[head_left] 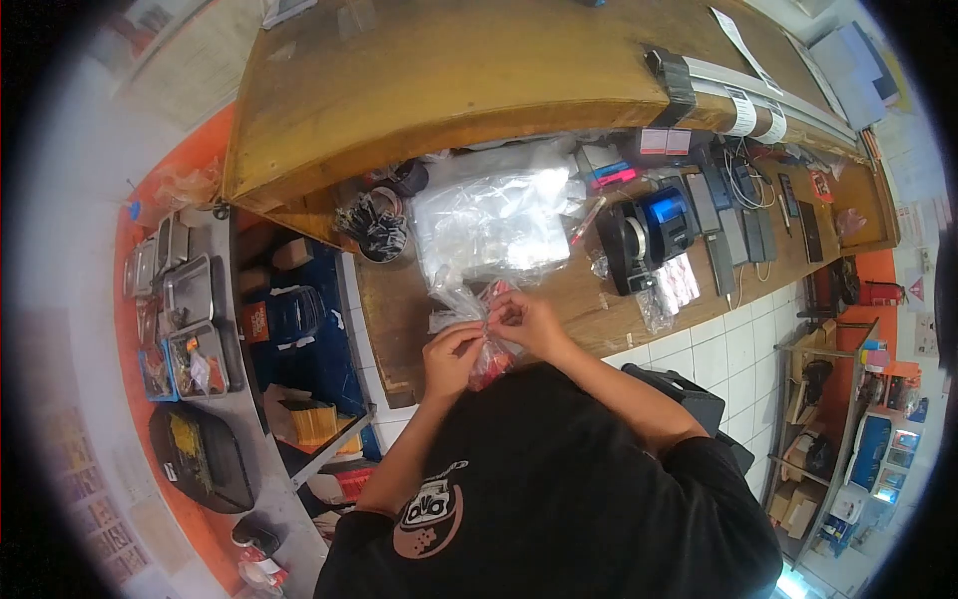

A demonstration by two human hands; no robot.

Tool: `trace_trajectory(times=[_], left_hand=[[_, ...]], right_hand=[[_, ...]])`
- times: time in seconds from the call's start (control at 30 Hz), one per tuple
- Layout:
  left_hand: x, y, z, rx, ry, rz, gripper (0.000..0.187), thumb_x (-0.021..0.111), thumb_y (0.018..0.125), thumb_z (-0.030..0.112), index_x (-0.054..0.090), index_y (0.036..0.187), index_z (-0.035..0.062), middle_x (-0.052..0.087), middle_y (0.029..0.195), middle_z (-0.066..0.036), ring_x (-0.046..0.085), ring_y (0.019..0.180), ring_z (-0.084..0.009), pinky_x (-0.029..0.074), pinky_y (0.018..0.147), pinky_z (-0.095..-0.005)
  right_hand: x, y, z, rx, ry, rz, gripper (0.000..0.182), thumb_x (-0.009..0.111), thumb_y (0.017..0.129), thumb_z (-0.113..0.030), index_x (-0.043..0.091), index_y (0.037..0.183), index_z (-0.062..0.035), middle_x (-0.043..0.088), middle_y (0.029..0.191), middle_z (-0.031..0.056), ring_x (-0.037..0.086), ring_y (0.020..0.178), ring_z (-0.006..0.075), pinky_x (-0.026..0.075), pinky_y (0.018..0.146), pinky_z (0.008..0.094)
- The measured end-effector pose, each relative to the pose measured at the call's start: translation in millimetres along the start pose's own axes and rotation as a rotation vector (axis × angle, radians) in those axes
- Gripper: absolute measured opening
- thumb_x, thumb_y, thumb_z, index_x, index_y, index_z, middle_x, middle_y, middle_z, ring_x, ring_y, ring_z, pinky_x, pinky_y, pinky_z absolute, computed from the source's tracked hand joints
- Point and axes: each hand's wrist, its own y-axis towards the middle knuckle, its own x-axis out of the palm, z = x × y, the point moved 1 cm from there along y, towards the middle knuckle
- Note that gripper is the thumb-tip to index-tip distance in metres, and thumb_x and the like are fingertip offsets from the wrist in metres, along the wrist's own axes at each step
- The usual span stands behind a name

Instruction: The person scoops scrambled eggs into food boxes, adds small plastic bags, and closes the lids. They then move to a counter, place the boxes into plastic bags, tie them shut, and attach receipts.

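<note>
Both hands meet at the gathered neck of a clear plastic bag (pixel 491 365) that has something red inside. My left hand (pixel 454 351) pinches the neck from the left. From the right, my right hand (pixel 523 321) has its fingers closed on the same neck. The bag's loose clear top (pixel 454 297) sticks up above my fingers, towards the far side of the table. Its lower red part hangs close to my black shirt. Whether a tie or band is at the neck is too small to tell.
A stack of clear plastic bags (pixel 499 215) lies beyond my hands on the wooden table (pixel 399 319). A cup of dark-and-white items (pixel 374 225) stands left of it. To the right are a black tape dispenser (pixel 631 250) and grey boxes (pixel 720 262). A wooden shelf (pixel 449 75) overhangs the back.
</note>
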Motion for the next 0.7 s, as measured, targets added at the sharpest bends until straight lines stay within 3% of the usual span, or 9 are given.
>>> trace_trajectory(times=[0.47, 0.53, 0.7], left_hand=[[6.8, -2.6, -4.5, 0.045, 0.085, 0.021, 0.014, 0.069, 0.075, 0.0, 0.068, 0.088, 0.0012, 0.068, 0.094, -0.012, 0.067, 0.084, -0.0241, 0.052, 0.076, -0.0305], [6.0, -3.7, -5.2, 0.261, 0.202, 0.022, 0.01, 0.066, 0.076, 0.001, 0.067, 0.086, 0.0006, 0.067, 0.095, -0.013, 0.066, 0.084, -0.0276, 0.052, 0.076, -0.0317], [5.4, 0.8, -6.3, 0.39, 0.25, 0.02, 0.006, 0.058, 0.08, -0.001, 0.063, 0.084, -0.0006, 0.065, 0.092, -0.014, 0.063, 0.082, -0.0306, 0.05, 0.077, -0.0353]], right_hand=[[2.0, 0.8, 5.3, -0.02, 0.027, -0.127, 0.022, 0.067, 0.079, 0.005, 0.057, 0.099, 0.0019, 0.063, 0.085, 0.0055, 0.06, 0.082, 0.0102, 0.051, 0.073, 0.0265], [2.6, 1.2, 2.7, -0.059, -0.043, -0.13, 0.024, 0.066, 0.079, 0.006, 0.058, 0.101, 0.0011, 0.063, 0.087, 0.005, 0.06, 0.083, 0.0103, 0.051, 0.075, 0.0261], [5.5, 3.2, 7.3, -0.189, -0.146, -0.111, 0.022, 0.064, 0.079, 0.006, 0.059, 0.099, -0.0012, 0.064, 0.088, 0.0064, 0.062, 0.082, 0.0146, 0.051, 0.075, 0.0282]])
